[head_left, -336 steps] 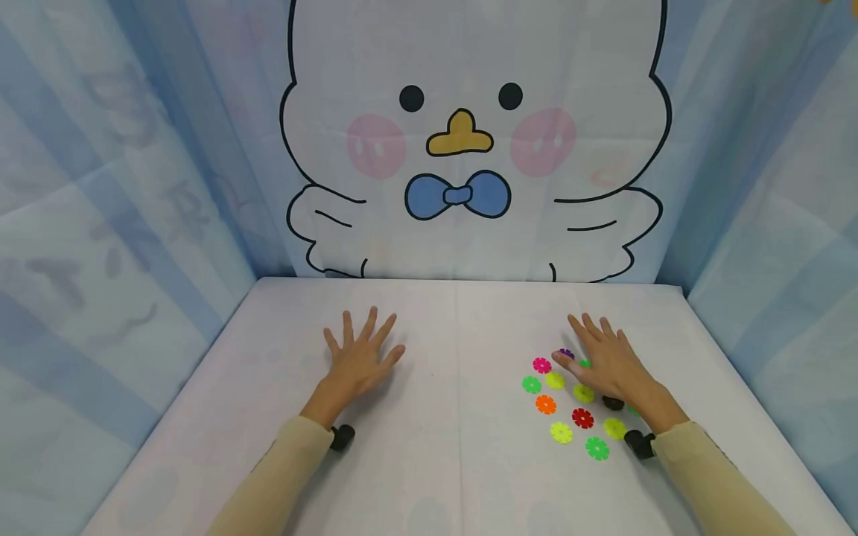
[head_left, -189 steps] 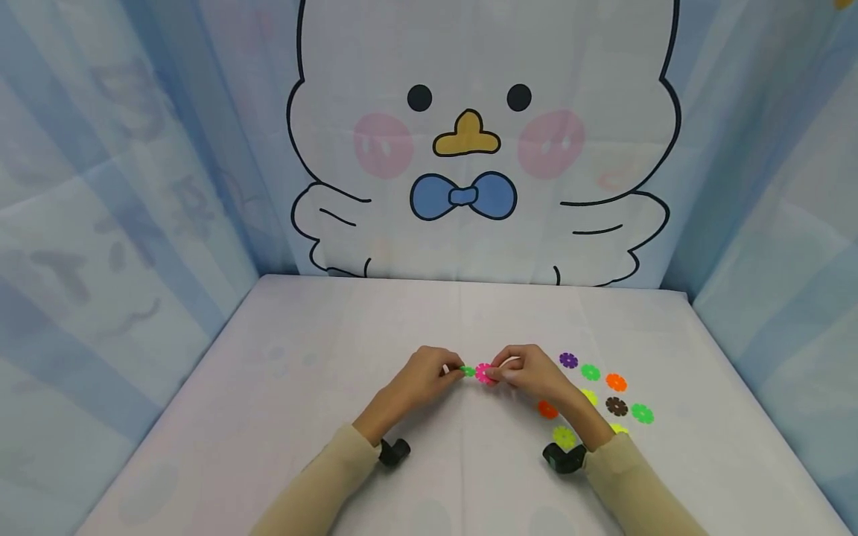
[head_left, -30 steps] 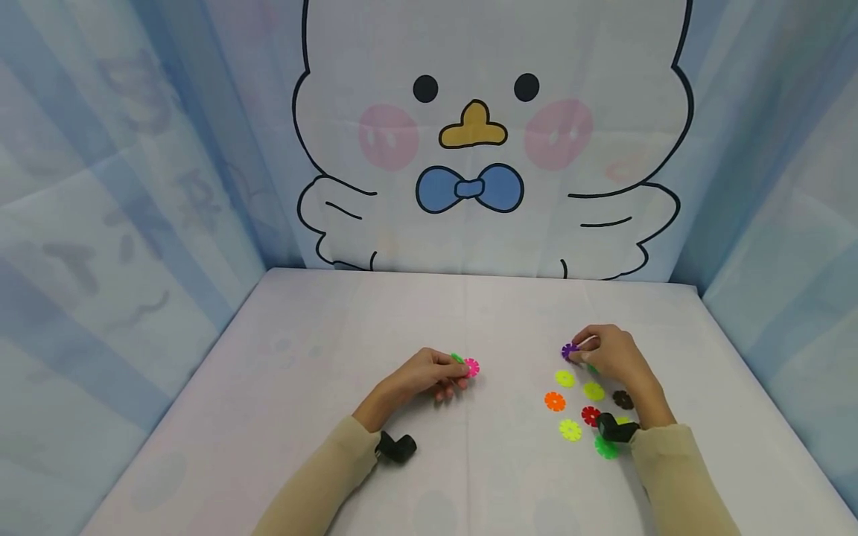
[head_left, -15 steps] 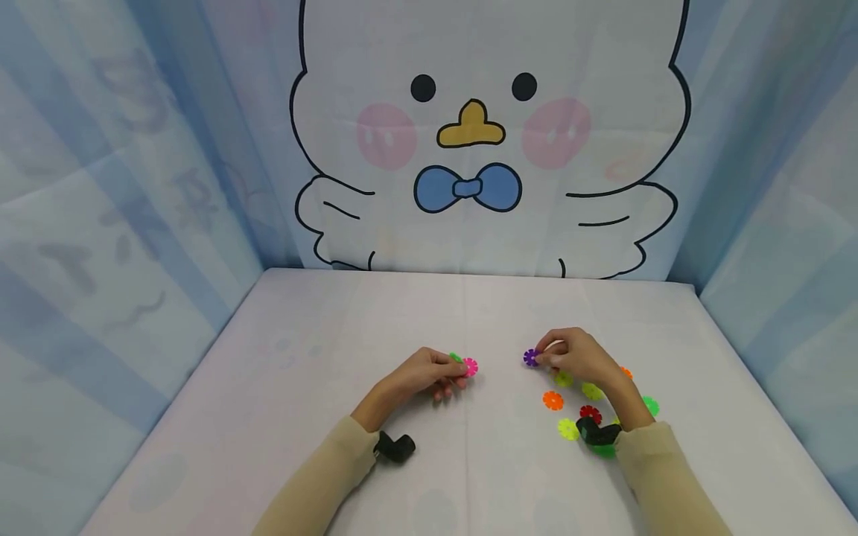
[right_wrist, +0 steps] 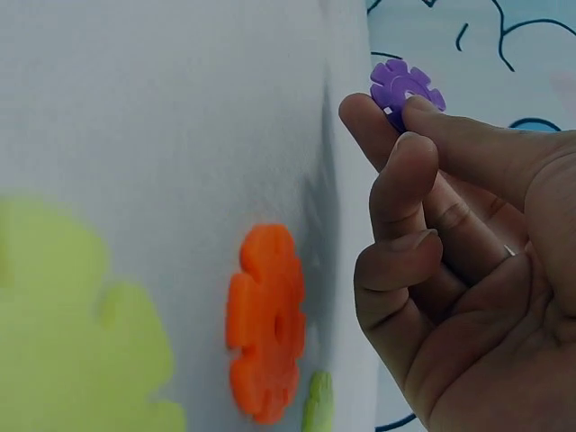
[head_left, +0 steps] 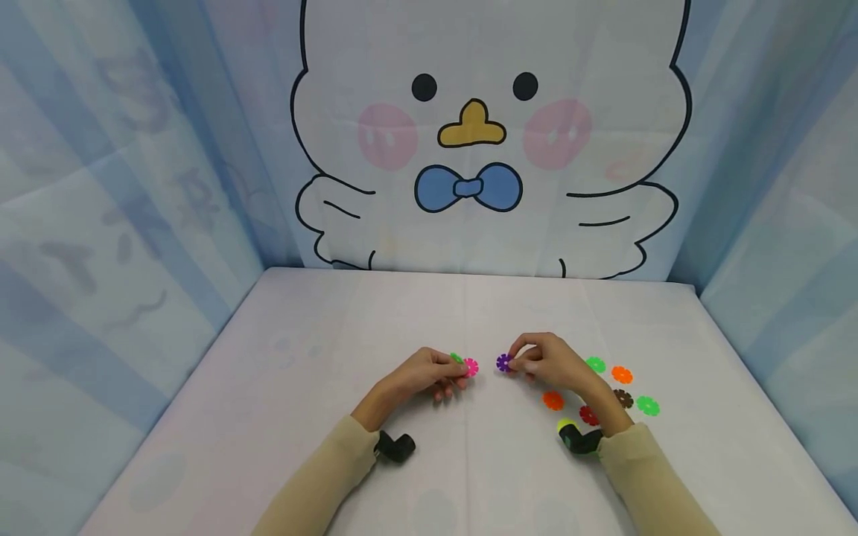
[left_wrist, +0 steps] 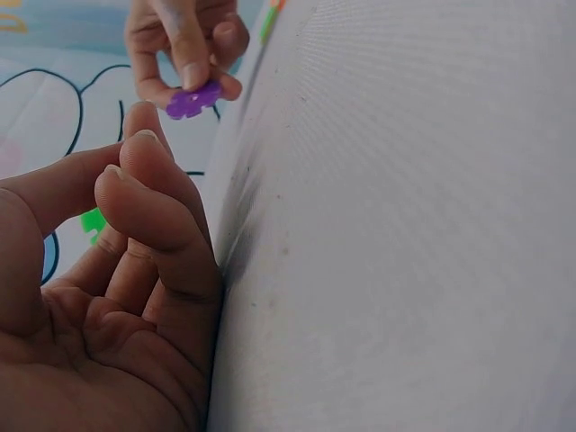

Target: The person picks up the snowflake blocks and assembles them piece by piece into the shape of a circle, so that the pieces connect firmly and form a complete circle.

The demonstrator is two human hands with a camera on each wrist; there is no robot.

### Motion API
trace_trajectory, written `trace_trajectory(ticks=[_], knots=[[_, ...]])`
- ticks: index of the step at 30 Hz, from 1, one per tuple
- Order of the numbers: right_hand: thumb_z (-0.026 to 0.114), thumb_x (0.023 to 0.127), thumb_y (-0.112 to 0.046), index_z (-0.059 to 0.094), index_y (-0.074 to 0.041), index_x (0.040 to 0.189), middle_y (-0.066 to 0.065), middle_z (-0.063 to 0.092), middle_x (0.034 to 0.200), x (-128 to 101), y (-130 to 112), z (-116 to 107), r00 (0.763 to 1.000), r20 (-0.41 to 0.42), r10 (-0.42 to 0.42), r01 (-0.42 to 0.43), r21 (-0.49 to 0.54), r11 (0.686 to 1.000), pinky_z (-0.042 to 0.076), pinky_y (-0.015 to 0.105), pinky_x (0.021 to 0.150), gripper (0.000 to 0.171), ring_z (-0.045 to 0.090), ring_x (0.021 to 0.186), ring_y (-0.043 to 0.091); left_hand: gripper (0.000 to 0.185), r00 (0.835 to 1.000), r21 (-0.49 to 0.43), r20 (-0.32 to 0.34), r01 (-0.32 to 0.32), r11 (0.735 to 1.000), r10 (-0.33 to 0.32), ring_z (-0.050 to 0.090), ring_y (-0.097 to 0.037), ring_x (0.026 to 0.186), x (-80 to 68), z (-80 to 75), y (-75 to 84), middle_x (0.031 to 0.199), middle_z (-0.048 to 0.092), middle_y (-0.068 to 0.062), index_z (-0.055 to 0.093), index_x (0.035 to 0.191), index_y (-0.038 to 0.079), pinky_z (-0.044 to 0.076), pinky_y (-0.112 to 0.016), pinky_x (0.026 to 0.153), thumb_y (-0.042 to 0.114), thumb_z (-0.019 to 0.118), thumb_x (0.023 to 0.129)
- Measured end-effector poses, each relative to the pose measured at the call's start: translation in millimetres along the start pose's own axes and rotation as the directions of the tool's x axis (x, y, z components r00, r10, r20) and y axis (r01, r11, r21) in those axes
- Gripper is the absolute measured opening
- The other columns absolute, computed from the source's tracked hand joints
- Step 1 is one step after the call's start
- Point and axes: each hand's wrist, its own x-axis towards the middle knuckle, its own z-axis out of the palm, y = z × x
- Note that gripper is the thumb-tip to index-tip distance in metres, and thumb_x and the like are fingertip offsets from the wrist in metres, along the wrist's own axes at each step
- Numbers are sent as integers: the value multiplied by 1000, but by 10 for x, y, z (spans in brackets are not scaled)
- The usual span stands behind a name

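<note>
Near the table's middle, my left hand [head_left: 425, 372] pinches a pink notched flower-shaped disc [head_left: 472, 368] joined to or overlapping a green one [head_left: 456, 357]; the fingers hide how they meet. In the left wrist view, only a bit of the green disc [left_wrist: 93, 223] shows behind the fingers. Just to the right, my right hand [head_left: 550, 362] holds a purple notched disc [head_left: 503, 363] between thumb and index finger. A short gap separates the purple disc from the pink one. The right wrist view shows the purple disc [right_wrist: 396, 83] tilted at the fingertips.
Loose discs lie right of and under the right forearm: green [head_left: 595, 364], orange [head_left: 622, 374], brown [head_left: 624, 399], red [head_left: 589, 415] and yellow [head_left: 566, 425], among others. Another orange disc [right_wrist: 266, 324] lies close below the right hand. A printed curtain [head_left: 469, 238] stands behind the white table [head_left: 335, 313].
The right hand has brought the purple disc leftward from the loose discs towards the left hand. The left hand has stayed nearly still with the pink and green discs, which lay loose in the oldest frame.
</note>
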Motion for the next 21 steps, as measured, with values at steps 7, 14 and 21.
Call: trace_trajectory(ticks=[7, 14, 21], knots=[[73, 88, -19, 67, -14, 96, 6, 75, 85, 7, -122, 110, 999, -23, -44, 44, -19, 999, 49, 25, 59, 11, 62, 67, 19, 32, 1000, 3, 5, 5, 1000, -5, 55, -8, 55, -11, -3, 18, 77, 70, 0, 73, 97, 2, 46, -20, 48, 32, 67, 92], [74, 88, -21, 68, -16, 96, 4, 76, 87, 21, -182, 185, 996, -26, -87, 87, -25, 996, 52, 25, 62, 11, 64, 69, 18, 30, 1000, 16, 5, -6, 1000, 6, 56, -7, 56, -22, 3, 32, 78, 72, 0, 74, 98, 2, 46, -20, 48, 31, 66, 93], [73, 88, -22, 68, -19, 95, 3, 76, 88, 13, -215, 221, 995, -34, -99, 97, -41, 994, 51, 25, 61, 9, 64, 68, 16, 30, 1000, 18, 8, -11, 1000, 11, 56, -8, 57, -15, 2, 22, 79, 72, 0, 73, 98, 2, 45, -20, 48, 30, 65, 93]])
